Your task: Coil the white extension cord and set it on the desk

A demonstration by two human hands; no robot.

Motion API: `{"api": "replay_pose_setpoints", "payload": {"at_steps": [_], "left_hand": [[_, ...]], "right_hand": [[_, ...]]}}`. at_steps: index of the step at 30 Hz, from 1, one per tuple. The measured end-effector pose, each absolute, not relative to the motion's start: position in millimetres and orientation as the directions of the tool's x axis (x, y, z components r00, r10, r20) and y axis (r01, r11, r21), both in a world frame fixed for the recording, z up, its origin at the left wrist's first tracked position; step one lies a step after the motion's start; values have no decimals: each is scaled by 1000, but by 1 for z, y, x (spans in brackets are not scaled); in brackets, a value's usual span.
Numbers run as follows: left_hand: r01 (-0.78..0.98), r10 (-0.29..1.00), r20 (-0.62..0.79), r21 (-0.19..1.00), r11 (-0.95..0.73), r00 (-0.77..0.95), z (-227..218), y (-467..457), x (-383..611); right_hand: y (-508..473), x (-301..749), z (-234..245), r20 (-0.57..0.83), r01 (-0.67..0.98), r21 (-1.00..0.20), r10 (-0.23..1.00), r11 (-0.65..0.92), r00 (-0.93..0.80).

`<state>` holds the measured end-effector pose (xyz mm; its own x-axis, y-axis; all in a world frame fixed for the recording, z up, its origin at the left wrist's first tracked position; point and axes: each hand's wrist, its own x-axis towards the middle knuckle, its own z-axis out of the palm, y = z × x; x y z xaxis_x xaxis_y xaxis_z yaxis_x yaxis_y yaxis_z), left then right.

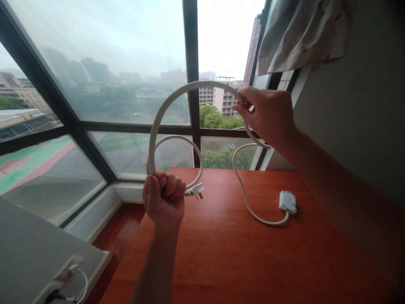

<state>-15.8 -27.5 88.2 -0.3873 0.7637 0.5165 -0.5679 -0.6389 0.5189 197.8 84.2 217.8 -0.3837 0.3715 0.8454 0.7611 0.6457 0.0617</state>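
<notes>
A white power cord (177,93) arches in the air between my two hands. My left hand (164,196) is closed around it at the lower left, and a smaller loop of the cord rises behind that fist. The cord's plug (195,191) sticks out to the right of the left fingers, prongs pointing down. Higher up on the right, my right hand (265,112) pinches the cord between thumb and fingers. From there the cord hangs down and curves to a white socket block (287,202) that lies on the brown table (215,257).
Dark-framed windows (193,63) stand behind the table. At upper right hangs a pale curtain (300,38). On the low wall at lower left, a wall outlet (68,270) has a white cable and a black plug in it.
</notes>
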Motion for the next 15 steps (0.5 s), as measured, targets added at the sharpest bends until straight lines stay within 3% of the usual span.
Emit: {"api": "replay_pose_setpoints", "payload": {"at_steps": [7,10,12,15], "left_hand": [[-406,665,639,529,-745,-387,96,-42,7],[-393,672,636,547,-739,-378,94,-43,11],[-407,689,616,558,-723,-381,91,-43,12],[-440,710,591,559,-703,-382,86,-41,10]], "right_hand": [[83,191,280,917,818,272,122,508,-381],[76,192,292,936,860,306,38,408,-351],[76,193,289,931,874,306,72,379,-357],[85,195,268,876,834,298,214,465,-433]]}}
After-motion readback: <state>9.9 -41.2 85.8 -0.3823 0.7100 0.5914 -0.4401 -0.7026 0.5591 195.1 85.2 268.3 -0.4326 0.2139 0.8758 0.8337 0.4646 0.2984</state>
